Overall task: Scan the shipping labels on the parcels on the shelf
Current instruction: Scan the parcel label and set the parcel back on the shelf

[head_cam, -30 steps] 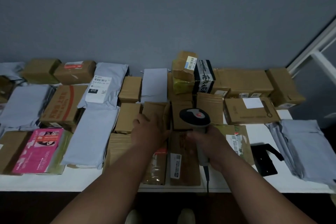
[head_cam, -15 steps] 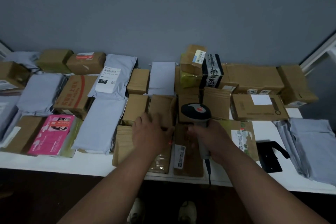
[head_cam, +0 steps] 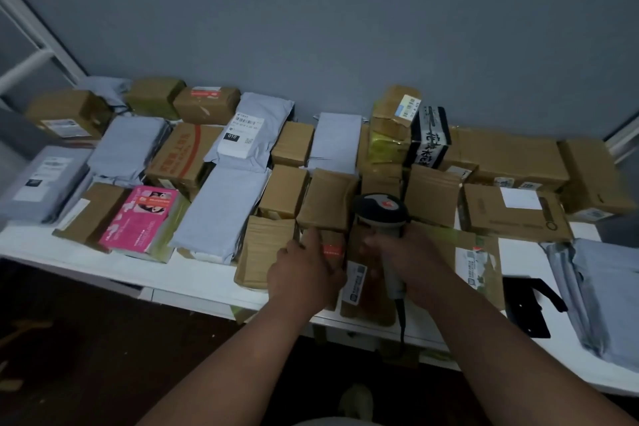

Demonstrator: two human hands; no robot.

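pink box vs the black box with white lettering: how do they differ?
The pink box lies flat at the shelf's front left; the black box stands upright at the back, right of centre. The pink box bears a printed picture; the black box bears large white characters. Both sit among brown cartons, untouched by the hands.

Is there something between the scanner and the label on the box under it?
Nothing visible. The right hand holds the scanner just above the label, beside the left hand resting on the next parcel.
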